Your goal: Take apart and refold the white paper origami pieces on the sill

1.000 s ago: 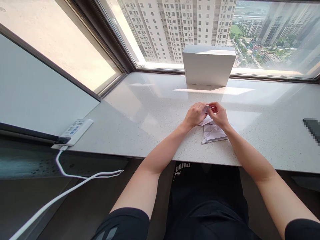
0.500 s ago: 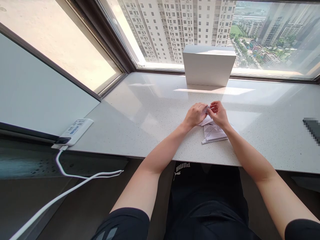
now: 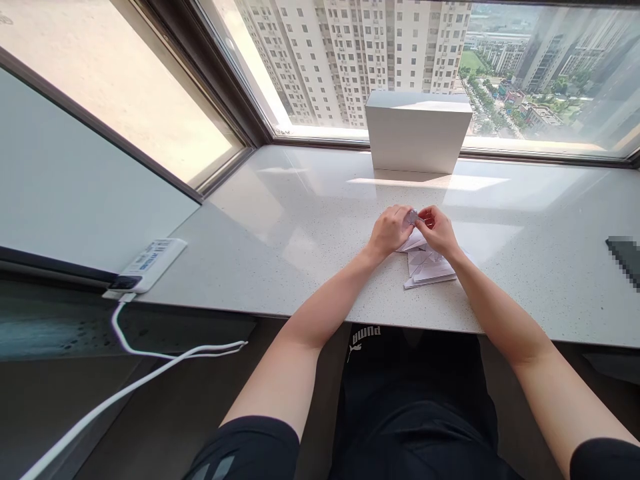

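Close together over the counter, my left hand [image 3: 391, 231] and my right hand [image 3: 438, 233] work on one small piece of folded paper [image 3: 413, 217]. The left fingers are wrapped around it and cover much of it. My right thumb and fingertips pinch its right side. Beneath the hands lies a loose pile of folded white paper pieces [image 3: 431, 271], partly hidden by my right hand and wrist.
A white box [image 3: 419, 137] stands upright by the window behind my hands. On the left a white power strip [image 3: 150, 265] lies on the speckled counter [image 3: 280, 253], its cable [image 3: 120, 393] hanging over the edge. A dark blurred-out object [image 3: 625, 259] lies far right.
The right fingers have shifted slightly down, and more of the small paper piece shows between the hands. The paper pile stays where it was.
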The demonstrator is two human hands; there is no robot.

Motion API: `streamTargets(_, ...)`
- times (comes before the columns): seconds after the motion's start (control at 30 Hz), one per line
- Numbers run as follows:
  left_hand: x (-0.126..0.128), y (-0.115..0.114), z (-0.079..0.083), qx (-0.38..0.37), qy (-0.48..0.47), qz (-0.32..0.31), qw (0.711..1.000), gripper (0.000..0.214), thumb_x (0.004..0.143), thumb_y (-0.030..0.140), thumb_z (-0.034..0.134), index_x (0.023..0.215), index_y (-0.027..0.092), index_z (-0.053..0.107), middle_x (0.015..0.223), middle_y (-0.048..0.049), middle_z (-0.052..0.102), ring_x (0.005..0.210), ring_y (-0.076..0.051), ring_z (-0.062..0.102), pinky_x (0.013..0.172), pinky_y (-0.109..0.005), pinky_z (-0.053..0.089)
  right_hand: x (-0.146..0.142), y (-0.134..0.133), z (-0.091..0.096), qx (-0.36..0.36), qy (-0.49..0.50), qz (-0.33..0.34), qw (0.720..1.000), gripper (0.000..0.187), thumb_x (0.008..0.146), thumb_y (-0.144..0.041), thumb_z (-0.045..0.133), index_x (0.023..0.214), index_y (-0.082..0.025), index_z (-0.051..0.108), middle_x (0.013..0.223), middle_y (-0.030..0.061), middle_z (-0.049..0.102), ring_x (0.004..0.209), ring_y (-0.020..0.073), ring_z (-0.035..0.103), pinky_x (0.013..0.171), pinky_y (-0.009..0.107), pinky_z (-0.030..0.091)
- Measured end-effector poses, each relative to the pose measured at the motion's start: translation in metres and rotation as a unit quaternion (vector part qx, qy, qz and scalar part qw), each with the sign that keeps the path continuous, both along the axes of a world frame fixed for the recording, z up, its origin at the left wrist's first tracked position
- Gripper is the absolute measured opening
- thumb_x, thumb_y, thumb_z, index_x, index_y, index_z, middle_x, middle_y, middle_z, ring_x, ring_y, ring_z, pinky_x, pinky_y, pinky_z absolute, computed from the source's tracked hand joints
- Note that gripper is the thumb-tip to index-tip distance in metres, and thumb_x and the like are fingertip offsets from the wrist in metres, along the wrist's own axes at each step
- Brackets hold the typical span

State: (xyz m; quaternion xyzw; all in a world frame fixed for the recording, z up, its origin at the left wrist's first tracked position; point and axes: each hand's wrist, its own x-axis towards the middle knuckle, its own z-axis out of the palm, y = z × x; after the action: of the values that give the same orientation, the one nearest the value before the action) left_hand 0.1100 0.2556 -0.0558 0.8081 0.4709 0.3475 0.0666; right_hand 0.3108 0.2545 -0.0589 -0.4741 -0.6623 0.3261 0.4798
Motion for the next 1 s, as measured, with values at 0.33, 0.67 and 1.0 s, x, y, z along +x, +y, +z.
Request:
streamTargets(0.33, 0.000, 0.003, -0.010, -0.045, -0.091, 0.012, 0.995, 0.067, 0.101, 0.029, 0.087, 0.164, 0.020, 0.065, 0.151, -0.0194, 0.082, 0.124, -0.034, 0.084, 0.109, -0.051, 0.071, 0.003, 0.005, -0.003, 0.007, 0.041, -0.045, 0.998, 0.056, 0.097, -0.083, 0.085, 0.104, -0.031, 0.067, 0.107, 0.0067, 0.084, 0.092, 0.0259, 0.077, 0.088, 0.046, 0.068)
streamTargets(0.67, -0.001, 0.000, -0.006, -0.060, -0.064, 0.032, 0.996, 0.014, 0.111, 0.036, 0.075, 0.115, 0.024, 0.082, 0.105, -0.0100, 0.090, 0.095, -0.029, 0.083, 0.083, -0.039, 0.065, -0.002, 0.001, -0.001, 0.001, 0.062, -0.049, 0.997, 0.059, 0.096, -0.086, 0.085, 0.107, -0.031, 0.067, 0.109, 0.0067, 0.083, 0.093, 0.0253, 0.079, 0.089, 0.046, 0.067)
streamTargets(1.0, -0.001, -0.002, -0.003, -0.054, -0.063, 0.031, 0.996, 0.014, 0.112, 0.034, 0.070, 0.109, 0.026, 0.081, 0.096, -0.0095, 0.087, 0.086, -0.028, 0.080, 0.077, -0.039, 0.061, -0.004, -0.001, -0.002, -0.002, 0.061, -0.031, 0.998, 0.057, 0.099, -0.085, 0.084, 0.107, -0.031, 0.065, 0.109, 0.0069, 0.083, 0.090, 0.0249, 0.081, 0.085, 0.045, 0.068)
